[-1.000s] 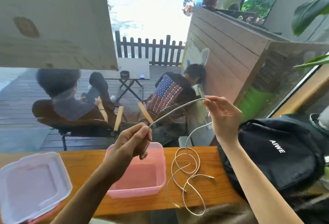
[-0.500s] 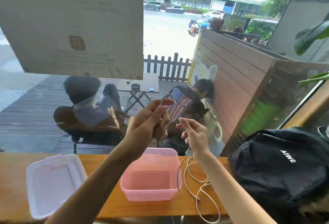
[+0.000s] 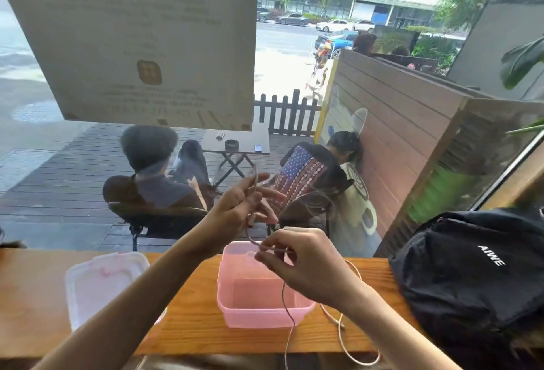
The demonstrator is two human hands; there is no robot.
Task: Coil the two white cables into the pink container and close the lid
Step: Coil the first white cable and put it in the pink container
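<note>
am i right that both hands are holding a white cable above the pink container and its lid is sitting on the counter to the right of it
Not quite. The head view shows the lid lying on the counter to the left of the pink container, not the right. The rest stands: the left hand and the right hand both hold a white cable above it.

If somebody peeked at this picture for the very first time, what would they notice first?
Probably the two hands raised in the middle, the left hand and right hand pinching a thin white cable over the open pink plastic container on the wooden counter. Its whitish lid lies to the left, and a black backpack sits on the right.
</note>
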